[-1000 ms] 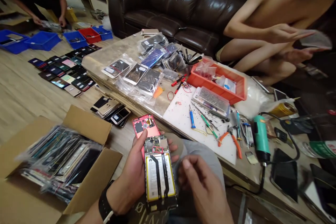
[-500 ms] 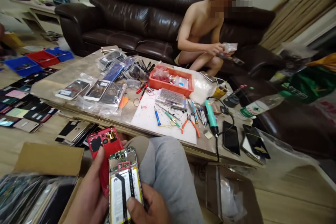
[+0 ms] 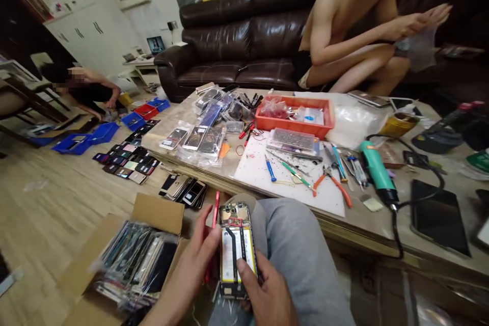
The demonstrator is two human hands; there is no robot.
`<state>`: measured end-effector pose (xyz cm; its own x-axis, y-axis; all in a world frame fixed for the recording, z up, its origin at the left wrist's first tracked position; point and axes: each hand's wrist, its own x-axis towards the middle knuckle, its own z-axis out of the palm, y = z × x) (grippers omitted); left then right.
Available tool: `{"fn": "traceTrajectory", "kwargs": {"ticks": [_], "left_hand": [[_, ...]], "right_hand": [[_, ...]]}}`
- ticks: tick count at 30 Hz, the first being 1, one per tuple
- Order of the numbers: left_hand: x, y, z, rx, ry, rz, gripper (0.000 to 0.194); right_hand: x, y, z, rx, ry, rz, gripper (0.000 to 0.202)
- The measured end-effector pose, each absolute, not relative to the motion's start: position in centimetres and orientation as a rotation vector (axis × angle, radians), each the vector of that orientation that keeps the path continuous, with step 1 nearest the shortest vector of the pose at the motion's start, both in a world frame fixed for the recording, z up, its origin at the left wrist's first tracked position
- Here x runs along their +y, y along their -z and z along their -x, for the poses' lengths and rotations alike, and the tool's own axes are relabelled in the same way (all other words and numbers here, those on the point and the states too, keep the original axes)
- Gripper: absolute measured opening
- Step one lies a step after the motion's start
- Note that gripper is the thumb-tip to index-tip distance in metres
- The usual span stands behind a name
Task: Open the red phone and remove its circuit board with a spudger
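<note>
My right hand (image 3: pixel 269 288) is closed around the lower right of an opened smartphone (image 3: pixel 237 252), thumb lying on its battery. The phone's bare circuit board faces up at the top, above the white, yellow-edged battery crossed by black strips. Just left of it, my left hand (image 3: pixel 198 252) grips a red phone back cover (image 3: pixel 216 209), seen edge-on, so its inner face is hidden. Both pieces are above my lap, in front of the low table's (image 3: pixel 183 160) edge.
On the table are orange-handled pliers (image 3: pixel 331 183), screwdrivers, a green power tool (image 3: pixel 378 168), an orange bin (image 3: pixel 294 130) and bagged phones. A cardboard box (image 3: pixel 156 211) of bagged phone parts stands at left. One person sits on the sofa (image 3: pixel 214 71); another crouches far left.
My view has swung left, bringing the crouching person into sight. The red cover has turned from showing its inner face to edge-on. The seated person's hands have risen with a clear bag.
</note>
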<state>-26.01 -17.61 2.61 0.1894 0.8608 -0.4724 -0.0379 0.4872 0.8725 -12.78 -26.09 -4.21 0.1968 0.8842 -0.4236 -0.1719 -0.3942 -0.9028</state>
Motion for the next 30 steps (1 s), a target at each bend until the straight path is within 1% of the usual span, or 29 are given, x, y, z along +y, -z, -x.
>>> {"fn": "traceTrajectory", "kwargs": {"ticks": [4, 7, 14, 24, 28, 30], "left_hand": [[-19.0, -1.5, 24.9, 1.377, -0.614, -1.143, 0.077], [-19.7, -1.1, 24.4, 1.433, -0.591, -1.251, 0.085], [-20.4, -2.1, 23.7, 1.531, -0.466, -1.607, 0.08], [-20.0, -2.9, 23.7, 1.605, -0.441, -1.589, 0.084], [-20.4, -3.4, 23.4, 1.6, -0.367, -1.7, 0.079], [-20.5, -3.4, 23.0, 1.595, -0.286, -1.779, 0.077]], "right_hand": [[-26.4, 4.7, 12.8, -0.816, -1.294, 1.601, 0.063], [-26.7, 4.9, 12.9, -0.829, -1.293, 1.62, 0.064], [-26.6, 4.7, 13.1, -0.77, -1.238, 1.599, 0.066], [-26.4, 4.6, 13.2, -0.758, -1.263, 1.561, 0.06], [-26.4, 4.8, 13.4, -0.762, -1.229, 1.539, 0.061], [-26.4, 4.8, 13.3, -0.782, -1.186, 1.539, 0.064]]}}
